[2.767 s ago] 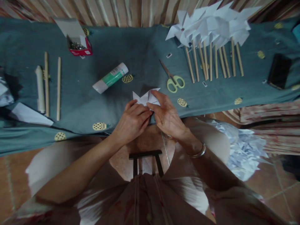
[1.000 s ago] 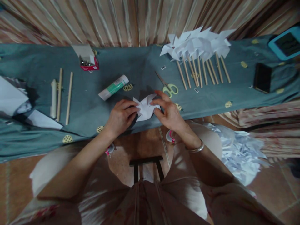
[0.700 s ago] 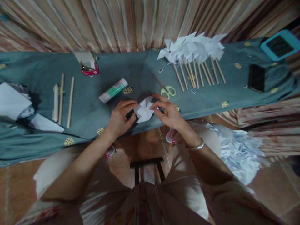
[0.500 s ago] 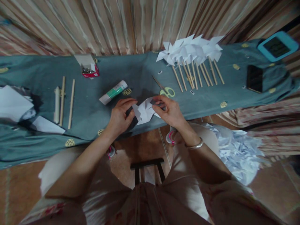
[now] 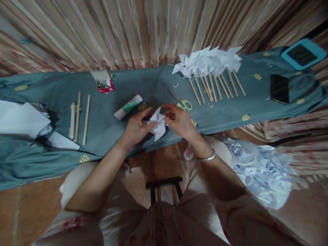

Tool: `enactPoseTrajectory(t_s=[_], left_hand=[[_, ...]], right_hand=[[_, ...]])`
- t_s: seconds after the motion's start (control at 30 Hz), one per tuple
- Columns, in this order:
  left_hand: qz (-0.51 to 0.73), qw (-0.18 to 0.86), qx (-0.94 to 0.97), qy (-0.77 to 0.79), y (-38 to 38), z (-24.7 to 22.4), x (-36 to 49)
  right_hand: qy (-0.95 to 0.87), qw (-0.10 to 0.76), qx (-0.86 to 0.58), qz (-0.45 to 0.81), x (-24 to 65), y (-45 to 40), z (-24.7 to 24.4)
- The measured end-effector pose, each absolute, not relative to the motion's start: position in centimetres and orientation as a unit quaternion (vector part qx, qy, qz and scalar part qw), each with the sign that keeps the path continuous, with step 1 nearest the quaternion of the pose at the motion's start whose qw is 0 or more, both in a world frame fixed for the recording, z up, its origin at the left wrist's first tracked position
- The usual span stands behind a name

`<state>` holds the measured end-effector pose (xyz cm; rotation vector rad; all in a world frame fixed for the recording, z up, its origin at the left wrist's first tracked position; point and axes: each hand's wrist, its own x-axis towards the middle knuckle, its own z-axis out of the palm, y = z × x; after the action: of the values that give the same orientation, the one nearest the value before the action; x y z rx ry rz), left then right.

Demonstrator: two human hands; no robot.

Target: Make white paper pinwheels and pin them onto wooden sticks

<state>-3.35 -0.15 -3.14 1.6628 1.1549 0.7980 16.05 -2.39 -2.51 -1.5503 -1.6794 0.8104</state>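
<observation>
A white folded paper pinwheel (image 5: 159, 125) is held between my two hands, above the front edge of the cloth-covered table (image 5: 102, 112). My left hand (image 5: 137, 126) grips its left side, thumb on top near the centre. On the right, the curled fingers of my right hand (image 5: 178, 118) pinch a blade. Just behind the hands lie a glue stick (image 5: 128, 107) with a green label and scissors (image 5: 183, 104) with pale green handles. Finished-looking pinwheels on sticks (image 5: 211, 61) lie overlapped in a row at the back right.
At the left are white paper sheets (image 5: 23, 118), two wooden sticks (image 5: 86, 119) and a pale tube-like tool (image 5: 72, 119). Behind them stands an open red box (image 5: 105, 85) of small metal pieces. A phone (image 5: 279, 89) and blue-framed timer (image 5: 303, 54) lie right. A bag of paper pieces (image 5: 263, 171) sits below.
The pinwheel has turned in my hands, and its blades now spread more openly. My left thumb has moved onto it near the centre. The view has shifted slightly.
</observation>
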Motion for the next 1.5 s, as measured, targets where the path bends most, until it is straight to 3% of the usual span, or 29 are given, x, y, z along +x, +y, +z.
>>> enactPoseTrajectory(t_s=[0.17, 0.27, 0.63, 1.1, 1.5], left_hand=[[0.335, 0.578, 0.582, 0.463, 0.5, -2.4, -3.8], [0.341, 0.586, 0.572, 0.461, 1.0, -1.7, -4.3], [0.246, 0.419, 0.732, 0.478, 2.0, -0.6, -5.1], [0.376, 0.559, 0.534, 0.511, 1.2, -1.2, -4.2], [0.386, 0.653, 0.451, 0.471, 0.9, -0.3, -3.7]], right_hand=[[-0.651, 0.386, -0.572, 0.317, 15.5, -1.8, -2.6], [-0.648, 0.396, -0.573, 0.307, 15.5, -1.7, -2.4], [-0.683, 0.367, -0.565, 0.283, 15.0, -2.3, -0.6], [-0.583, 0.455, -0.542, 0.398, 15.3, -1.7, -2.2], [-0.489, 0.509, -0.499, 0.503, 15.1, -1.1, -2.8]])
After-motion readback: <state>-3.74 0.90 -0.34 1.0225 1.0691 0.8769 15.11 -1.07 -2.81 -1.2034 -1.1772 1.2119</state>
